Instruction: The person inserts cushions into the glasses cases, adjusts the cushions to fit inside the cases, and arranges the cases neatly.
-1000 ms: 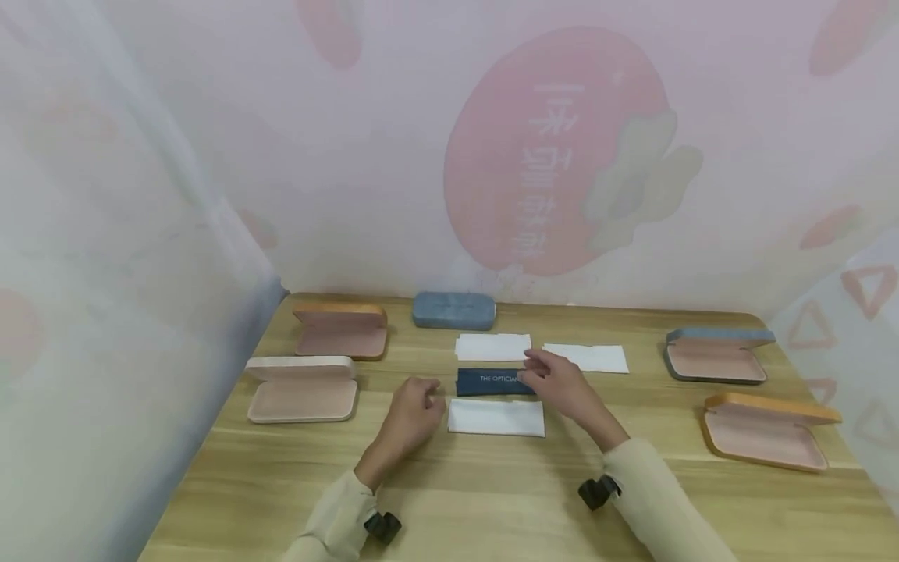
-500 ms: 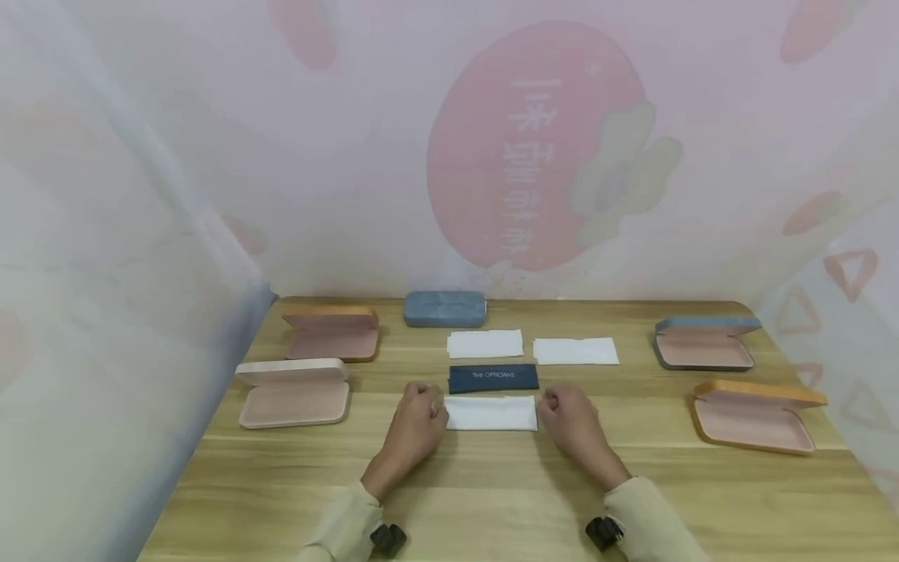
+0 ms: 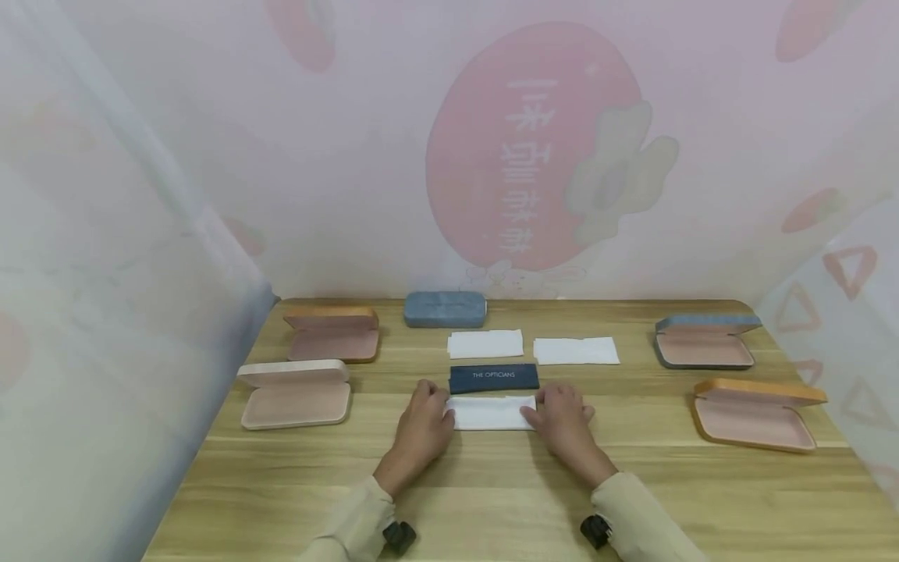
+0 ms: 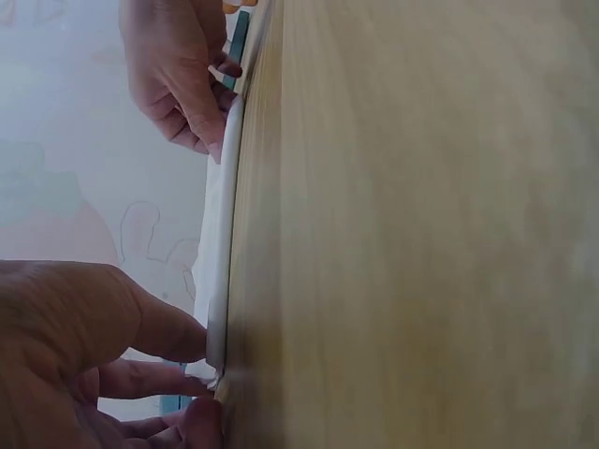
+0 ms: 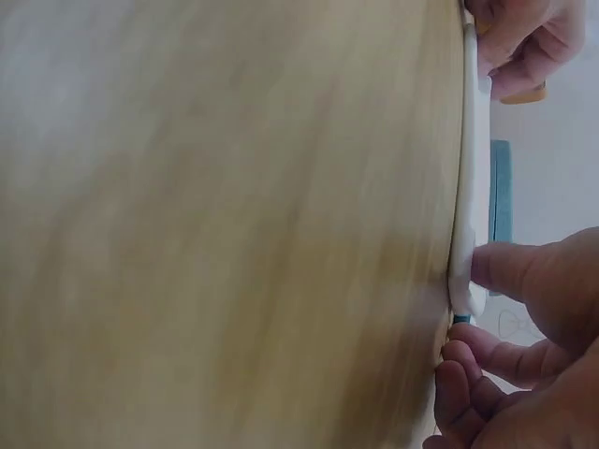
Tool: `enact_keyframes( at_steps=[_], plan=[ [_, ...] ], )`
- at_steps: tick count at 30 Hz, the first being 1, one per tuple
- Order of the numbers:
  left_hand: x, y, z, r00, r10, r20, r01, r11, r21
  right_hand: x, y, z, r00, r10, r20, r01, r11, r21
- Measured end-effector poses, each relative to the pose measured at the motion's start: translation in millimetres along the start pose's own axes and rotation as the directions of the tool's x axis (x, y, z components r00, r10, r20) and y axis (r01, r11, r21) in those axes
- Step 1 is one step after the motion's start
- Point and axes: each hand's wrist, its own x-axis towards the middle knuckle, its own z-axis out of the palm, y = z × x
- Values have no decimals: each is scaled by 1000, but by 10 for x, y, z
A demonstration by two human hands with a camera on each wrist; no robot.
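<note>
A folded white cloth [image 3: 489, 414] lies flat on the wooden table in front of me. My left hand [image 3: 425, 425] pinches its left end, thumb [image 4: 173, 329] on top and fingers at the edge. At the right end my right hand [image 3: 562, 420] pinches it too, its thumb [image 5: 505, 268] pressed on the upper face and the other fingers curled beside the end. Just beyond lies a folded navy cloth [image 3: 494, 378] lettered "THE OPTICIANS". Two more folded white cloths, one on the left [image 3: 485, 344] and one on the right [image 3: 577, 351], lie side by side behind it.
A closed blue glasses case [image 3: 445, 310] stands at the back edge. Opened cases flank the cloths: orange [image 3: 333, 344] and cream [image 3: 296, 407] at left, grey-blue [image 3: 705, 353] and orange [image 3: 755, 428] at right. A printed curtain [image 3: 337, 179] hangs behind the table.
My right hand has come from the navy cloth to the front white cloth's right end and now pinches it. The left hand has moved onto the left end. The cases stay put.
</note>
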Motion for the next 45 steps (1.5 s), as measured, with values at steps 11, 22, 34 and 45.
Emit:
enact_keyframes(
  at_steps=[11,22,34,45],
  plan=[
    [-6,-1,7,992,93,-79,-93,996,3,37,4,36,999,-39,-8,39,995,87],
    [1,-28,-46,999,36,-10,-38,968,-250,52,18,0,997,-50,-64,62,977,203],
    [-14,-17,-62,997,-39,65,57,953,-298,55,-37,-47,999,35,-39,-21,947,321],
    [11,-13,-38,998,-63,-9,57,937,-343,129,-2,-67,995,102,18,-100,907,409]
  ],
)
